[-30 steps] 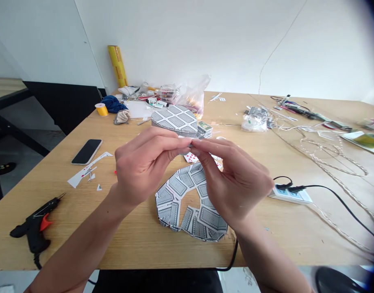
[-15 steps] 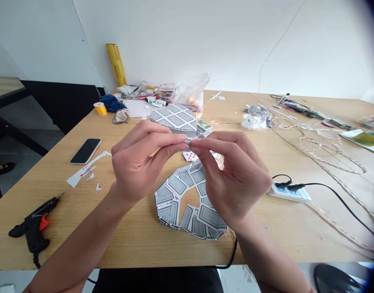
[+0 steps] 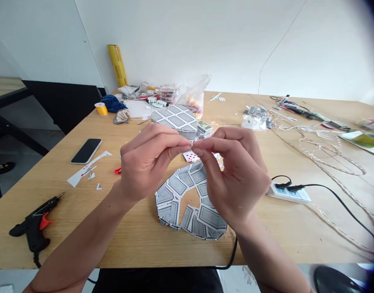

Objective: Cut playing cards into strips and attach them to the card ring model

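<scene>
My left hand (image 3: 150, 162) and my right hand (image 3: 235, 175) meet in the middle of the view, thumbs and fingers pinched fingertip to fingertip. Between them is a tiny piece, mostly hidden and too small to name. Below, on the wooden table, lies a ring-like shape of patterned playing cards (image 3: 207, 215) with an opening in its middle, partly behind my right hand. Beyond my hands stands a round form covered in cards (image 3: 175, 118), beside a small stack of cards (image 3: 204, 128). Some face-up cards (image 3: 190, 156) show beneath my fingertips.
A black glue gun (image 3: 36, 224), a phone (image 3: 86, 151) and paper scraps (image 3: 80, 175) lie left. Red handles (image 3: 117, 171) show beside my left hand. On the right are a power strip (image 3: 290, 193) and cables (image 3: 330, 175). Plastic bags (image 3: 194, 95) sit at the back.
My left hand has shifted slightly right, and the fingertips of both hands are closer together. Less of the small piece shows, and red handles now appear beside my left hand.
</scene>
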Action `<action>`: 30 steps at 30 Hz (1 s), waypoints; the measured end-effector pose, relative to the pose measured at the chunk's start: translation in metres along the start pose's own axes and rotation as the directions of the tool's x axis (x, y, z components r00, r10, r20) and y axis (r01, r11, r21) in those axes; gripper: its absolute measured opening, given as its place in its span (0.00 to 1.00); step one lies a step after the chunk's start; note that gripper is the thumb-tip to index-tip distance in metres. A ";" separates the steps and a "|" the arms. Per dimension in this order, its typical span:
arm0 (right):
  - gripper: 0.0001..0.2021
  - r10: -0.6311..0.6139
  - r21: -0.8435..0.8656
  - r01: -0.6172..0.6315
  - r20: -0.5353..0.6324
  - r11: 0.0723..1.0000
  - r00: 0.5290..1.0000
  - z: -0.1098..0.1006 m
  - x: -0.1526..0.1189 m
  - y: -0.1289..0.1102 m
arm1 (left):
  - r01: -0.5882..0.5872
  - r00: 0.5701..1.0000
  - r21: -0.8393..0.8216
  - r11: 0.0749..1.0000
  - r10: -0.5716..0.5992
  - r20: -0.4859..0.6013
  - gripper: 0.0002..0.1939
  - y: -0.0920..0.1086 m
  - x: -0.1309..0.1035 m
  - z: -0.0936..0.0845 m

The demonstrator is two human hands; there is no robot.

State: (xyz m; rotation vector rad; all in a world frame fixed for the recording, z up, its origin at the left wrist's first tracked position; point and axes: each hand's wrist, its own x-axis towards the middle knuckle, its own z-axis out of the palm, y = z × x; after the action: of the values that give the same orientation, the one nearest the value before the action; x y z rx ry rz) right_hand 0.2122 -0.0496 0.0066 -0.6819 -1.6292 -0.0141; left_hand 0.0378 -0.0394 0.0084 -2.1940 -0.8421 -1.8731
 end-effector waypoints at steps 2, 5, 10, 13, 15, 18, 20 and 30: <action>0.08 0.072 0.059 -0.075 0.056 0.995 0.996 -0.001 -0.001 0.000 | 0.029 0.999 -0.026 0.999 -0.029 0.028 0.04 -0.001 0.000 0.000; 0.04 0.261 0.222 -0.292 0.159 0.930 0.952 -0.003 0.001 -0.001 | 0.164 0.985 -0.131 0.978 -0.156 0.071 0.05 -0.002 -0.002 0.003; 0.04 0.468 0.415 -0.534 0.257 0.737 0.845 -0.002 0.009 0.001 | 0.380 0.925 -0.228 0.896 -0.361 0.120 0.11 0.001 -0.005 0.007; 0.04 0.459 0.442 -0.530 0.266 0.724 0.848 -0.001 0.010 0.003 | 0.392 0.919 -0.157 0.907 -0.378 0.112 0.08 0.007 -0.005 0.005; 0.03 0.448 0.444 -0.521 0.265 0.729 0.854 0.000 0.010 0.002 | 0.373 0.926 -0.102 0.922 -0.364 0.101 0.08 0.009 -0.006 0.004; 0.05 0.437 0.407 -0.505 0.253 0.761 0.863 -0.001 0.009 0.001 | 0.341 0.936 -0.038 0.939 -0.336 0.106 0.07 0.010 -0.005 0.002; 0.06 0.427 0.384 -0.494 0.251 0.780 0.869 -0.001 0.009 0.001 | 0.329 0.938 -0.017 0.944 -0.325 0.120 0.05 0.009 -0.004 0.000; 0.02 0.411 0.314 -0.468 0.231 0.826 0.882 0.000 0.001 0.002 | 0.292 0.938 0.026 0.956 -0.291 0.186 0.04 0.008 -0.001 -0.005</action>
State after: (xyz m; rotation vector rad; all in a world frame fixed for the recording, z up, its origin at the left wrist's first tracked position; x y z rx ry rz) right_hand 0.2136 -0.0471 0.0069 -0.7691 -1.5260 0.6809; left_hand 0.0376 -0.0481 0.0107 -2.3864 -1.2642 -1.7998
